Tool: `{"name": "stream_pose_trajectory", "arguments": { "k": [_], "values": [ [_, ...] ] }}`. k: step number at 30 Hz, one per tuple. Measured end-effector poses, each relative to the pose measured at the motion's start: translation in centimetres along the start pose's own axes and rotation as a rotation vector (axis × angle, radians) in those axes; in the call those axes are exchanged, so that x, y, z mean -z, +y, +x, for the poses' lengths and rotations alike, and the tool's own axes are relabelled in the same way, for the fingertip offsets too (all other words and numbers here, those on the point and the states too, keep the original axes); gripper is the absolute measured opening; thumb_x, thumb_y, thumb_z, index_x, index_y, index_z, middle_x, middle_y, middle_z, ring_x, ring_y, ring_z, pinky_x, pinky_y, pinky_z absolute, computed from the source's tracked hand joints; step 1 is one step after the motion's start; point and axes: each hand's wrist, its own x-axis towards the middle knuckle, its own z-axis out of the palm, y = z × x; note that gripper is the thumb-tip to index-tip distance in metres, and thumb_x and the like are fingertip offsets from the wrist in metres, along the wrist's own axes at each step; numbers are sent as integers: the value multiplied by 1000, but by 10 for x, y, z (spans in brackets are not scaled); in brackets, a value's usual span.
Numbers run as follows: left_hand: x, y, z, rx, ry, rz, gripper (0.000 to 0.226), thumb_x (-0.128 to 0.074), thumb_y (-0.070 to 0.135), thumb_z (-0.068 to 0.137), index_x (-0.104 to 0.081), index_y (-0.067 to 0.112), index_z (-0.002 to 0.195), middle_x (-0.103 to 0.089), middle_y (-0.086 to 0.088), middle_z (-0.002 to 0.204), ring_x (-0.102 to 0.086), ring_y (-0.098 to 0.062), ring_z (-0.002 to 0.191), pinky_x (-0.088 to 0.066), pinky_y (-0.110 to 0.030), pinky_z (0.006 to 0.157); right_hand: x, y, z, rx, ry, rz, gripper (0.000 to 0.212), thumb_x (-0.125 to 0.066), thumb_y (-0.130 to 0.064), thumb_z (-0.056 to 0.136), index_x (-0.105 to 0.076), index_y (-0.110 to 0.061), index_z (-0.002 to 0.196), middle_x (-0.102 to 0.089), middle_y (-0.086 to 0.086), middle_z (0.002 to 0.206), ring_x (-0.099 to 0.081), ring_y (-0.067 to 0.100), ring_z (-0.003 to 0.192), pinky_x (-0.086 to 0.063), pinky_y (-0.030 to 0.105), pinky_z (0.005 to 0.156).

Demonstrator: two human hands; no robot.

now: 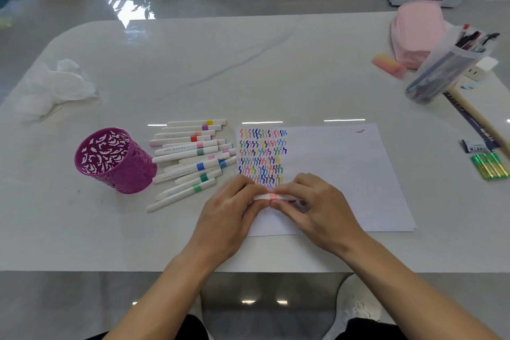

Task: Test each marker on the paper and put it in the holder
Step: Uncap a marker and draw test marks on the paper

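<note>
Gripping one white marker (pixel 271 196) with a pink band, the left hand (pixel 229 207) and right hand (pixel 317 204) meet over the near part of the paper (pixel 345 174). The left fingers (pixel 248 188) are curled round the marker's left part. The right fingers (pixel 288 188) pinch its right part, with the thumb on the near side. The marker lies level between them; whether it touches the sheet cannot be told. Rows of coloured test strokes (pixel 262 154) sit just beyond the fingertips. Left of the left fingers, a loose pile of markers (pixel 190 157) lies flat on the worktop (pixel 193 63). Farther left, past that pile, the purple holder (pixel 110 160) stands upright, just beside the markers' ends.
</note>
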Motion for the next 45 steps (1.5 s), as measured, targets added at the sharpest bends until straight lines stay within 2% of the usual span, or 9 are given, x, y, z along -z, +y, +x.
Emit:
{"name": "stream_pose_trajectory", "arguments": {
  "k": [6, 13, 20, 23, 26, 29, 34, 40, 45],
  "values": [
    [3, 4, 5, -107, 26, 75, 31, -55, 31, 97, -73, 12, 113, -65, -5, 101, -63, -22, 90, -56, -35, 68, 2, -1, 5, 39, 28, -92, 31, -68, -45, 95, -77, -22, 113, -68, -4, 88, -61, 14, 76, -49, 25, 60],
    [7, 2, 15, -167, 34, 86, 24, -64, 20, 92, -71, 8, 111, -64, -8, 99, -63, -24, 87, -59, -39, 67, 3, 0, 11, 89, 53, -136, 46, -47, -55, 100, -75, -20, 112, -67, -4, 87, -49, 7, 72, -40, 20, 59],
    [3, 1, 19, -173, 51, 63, 21, -74, 7, 86, -71, 6, 107, -63, -9, 98, -62, -25, 87, -59, -40, 67, -2, 5, 14, 97, 64, -182, 31, -55, -48, 101, -69, -20, 101, -69, -5, 88, -60, 15, 71, -53, 35, 57],
    [2, 2, 20, -171, 62, 65, 22, -74, 6, 85, -71, 6, 106, -63, -9, 98, -61, -25, 86, -59, -41, 66, -1, 5, 15, 103, 82, -194, 30, -57, -47, 100, -65, -19, 95, -69, -5, 84, -59, 14, 66, -50, 31, 52],
    [2, 2, 20, -169, 60, 61, 21, -74, 6, 86, -71, 6, 106, -64, -9, 99, -61, -25, 88, -59, -40, 67, 1, 2, 14, 97, 84, -206, 33, -55, -50, 100, -63, -19, 90, -69, -6, 80, -52, 10, 59, -29, 14, 48],
    [3, 0, 20, -177, 60, 55, 20, -70, 9, 88, -71, 6, 107, -64, -9, 99, -61, -24, 89, -59, -39, 67, 3, -3, 14, 92, 77, -209, 36, -52, -51, 100, -60, -20, 85, -67, -8, 76, -43, 6, 57, -16, 11, 49],
    [1, -1, 19, -174, 64, 69, 25, -62, 21, 90, -70, 10, 111, -65, -7, 102, -58, -18, 93, -58, -33, 70, 8, -3, 13, 115, 57, -226, 35, -53, -51, 100, -63, -19, 88, -71, -7, 79, -57, 12, 58, -28, 18, 46],
    [0, -2, 20, -148, 7, 67, 31, -54, 30, 94, -69, 12, 114, -65, -4, 103, -56, -14, 94, -53, -26, 75, 13, -3, 13, 143, 84, -259, 35, -56, -50, 97, -66, -19, 86, -71, -6, 73, -57, 13, 52, -10, 10, 51],
    [-2, 1, 21, -132, 59, 45, 26, -58, 22, 91, -70, 9, 110, -66, -7, 101, -52, -13, 95, -54, -27, 74, 13, -2, 13, 134, 81, -237, 37, -54, -54, 98, -62, -21, 84, -71, -8, 72, -53, 12, 48, -17, 13, 45]
  ]
}}
